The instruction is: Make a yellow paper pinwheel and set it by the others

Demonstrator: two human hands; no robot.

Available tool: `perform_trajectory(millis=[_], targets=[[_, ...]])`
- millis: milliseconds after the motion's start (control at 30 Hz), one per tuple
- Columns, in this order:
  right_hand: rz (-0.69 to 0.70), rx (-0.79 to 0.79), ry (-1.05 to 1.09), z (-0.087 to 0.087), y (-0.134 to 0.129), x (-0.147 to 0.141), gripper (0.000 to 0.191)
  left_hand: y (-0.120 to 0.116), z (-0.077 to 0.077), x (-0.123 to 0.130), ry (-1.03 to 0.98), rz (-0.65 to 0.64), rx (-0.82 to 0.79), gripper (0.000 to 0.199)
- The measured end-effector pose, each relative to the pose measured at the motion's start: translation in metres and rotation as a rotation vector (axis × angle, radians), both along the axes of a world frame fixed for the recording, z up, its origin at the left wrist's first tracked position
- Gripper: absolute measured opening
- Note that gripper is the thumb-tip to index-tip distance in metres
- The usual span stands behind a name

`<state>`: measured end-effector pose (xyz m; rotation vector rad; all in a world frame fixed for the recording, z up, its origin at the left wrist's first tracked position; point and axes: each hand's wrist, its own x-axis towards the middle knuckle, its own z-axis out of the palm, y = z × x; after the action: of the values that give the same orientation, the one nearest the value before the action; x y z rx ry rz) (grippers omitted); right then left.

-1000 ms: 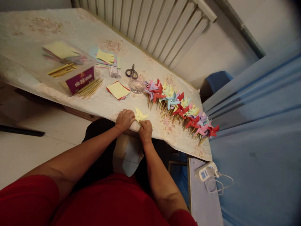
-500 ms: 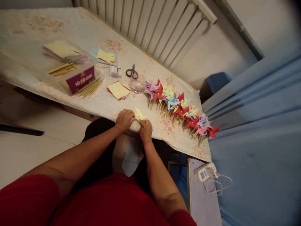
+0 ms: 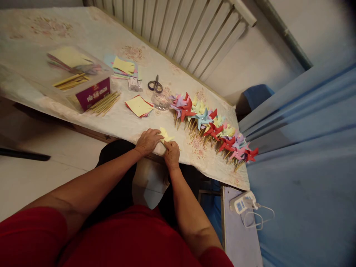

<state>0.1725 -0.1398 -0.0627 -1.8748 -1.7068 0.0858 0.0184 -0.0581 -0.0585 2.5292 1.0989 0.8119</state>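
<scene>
A pale yellow paper pinwheel (image 3: 167, 136) lies at the table's near edge between my two hands. My left hand (image 3: 149, 142) has its fingertips closed on the pinwheel's left side, reaching over its middle. From the right, my right hand (image 3: 171, 153) pinches the pinwheel's lower side with bent fingers. Both hands hide part of the paper, and whether a stick is within the right hand's grip cannot be made out. Just beyond them lies a stack of coloured paper squares (image 3: 139, 106), yellow on top, beside a clear dish of small pins (image 3: 161, 102).
Finished pinwheels (image 3: 213, 130) on sticks stretch along the right. Scissors (image 3: 155, 85), small boxes (image 3: 135, 85) and more cut paper (image 3: 124, 66) lie farther back. At left, loose sticks (image 3: 105, 104) lie against a clear bin (image 3: 93, 94). A power strip (image 3: 242, 203) sits at lower right.
My left hand's fingers have slid right, over the pinwheel's middle, which showed before. The right hand stays almost where it was. The view has shifted slightly.
</scene>
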Motion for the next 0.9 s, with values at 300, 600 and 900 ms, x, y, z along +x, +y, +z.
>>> perform_trajectory(millis=[300, 600, 900], targets=[[0.005, -0.002, -0.009, 0.0008, 0.0, 0.0003, 0.043, -0.0021, 0.0016, 0.0006, 0.055, -0.001, 0.023, 0.03], [0.011, -0.037, -0.028, 0.0041, 0.0004, -0.0001, 0.044, 0.0024, 0.002, 0.0006, 0.059, -0.02, 0.006, 0.03], [0.011, -0.019, -0.038, 0.004, -0.0004, -0.0003, 0.047, 0.005, 0.0025, 0.0026, 0.039, -0.002, -0.023, 0.029]])
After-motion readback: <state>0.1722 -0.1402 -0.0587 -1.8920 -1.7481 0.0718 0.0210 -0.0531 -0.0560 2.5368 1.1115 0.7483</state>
